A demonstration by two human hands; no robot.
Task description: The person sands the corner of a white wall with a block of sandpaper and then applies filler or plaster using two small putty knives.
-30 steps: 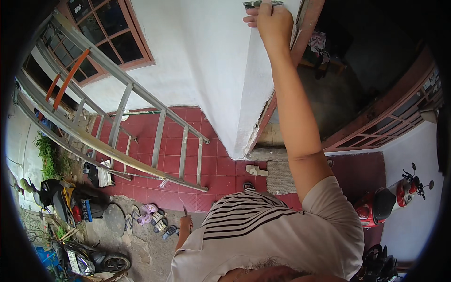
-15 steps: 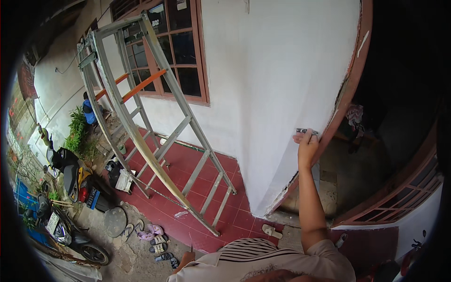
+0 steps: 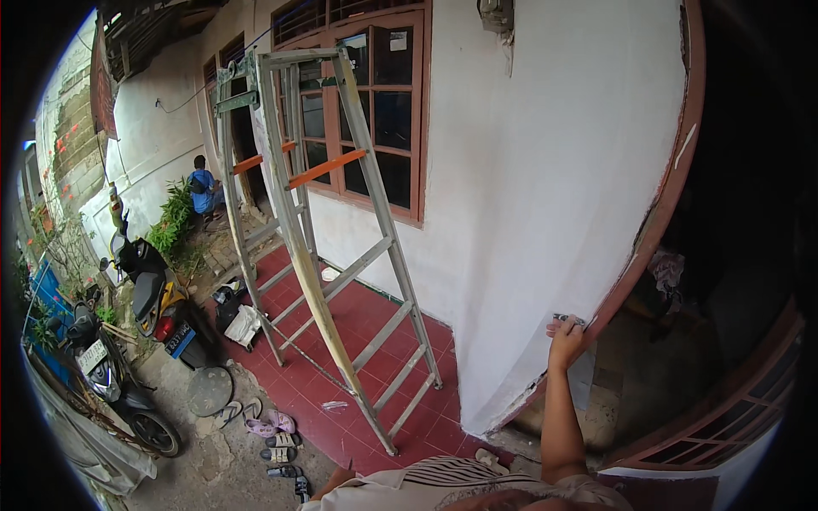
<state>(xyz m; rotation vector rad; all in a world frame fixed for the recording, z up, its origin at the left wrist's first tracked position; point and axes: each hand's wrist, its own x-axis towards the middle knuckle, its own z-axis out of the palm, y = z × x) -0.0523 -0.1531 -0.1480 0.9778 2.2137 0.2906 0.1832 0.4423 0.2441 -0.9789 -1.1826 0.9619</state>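
Note:
My right hand (image 3: 565, 345) reaches up along the white wall (image 3: 520, 213), close to the reddish-brown door frame (image 3: 626, 281). Its fingers are closed around a small flat grey-and-silver tool (image 3: 569, 319), held at the wall's edge; the fingers hide most of it, so its exact kind is unclear. Low in the picture, beside my striped and light-coloured clothing, only a small part of my left hand (image 3: 334, 483) shows. A thin dark tip pokes up near it, and its fingers are hidden.
An aluminium stepladder (image 3: 319, 298) with orange braces stands on red tiles (image 3: 426, 426) left of me. Sandals and shoes (image 3: 281, 439) lie by the tile edge. Two parked motorbikes (image 3: 158, 294) are farther left; a person in blue (image 3: 203, 192) crouches beyond. A dark doorway opens on the right.
The whole view has shifted, so the ladder, window and wall sit lower and further right. My right hand appears lower in the picture, still gripping the small tool by the door frame.

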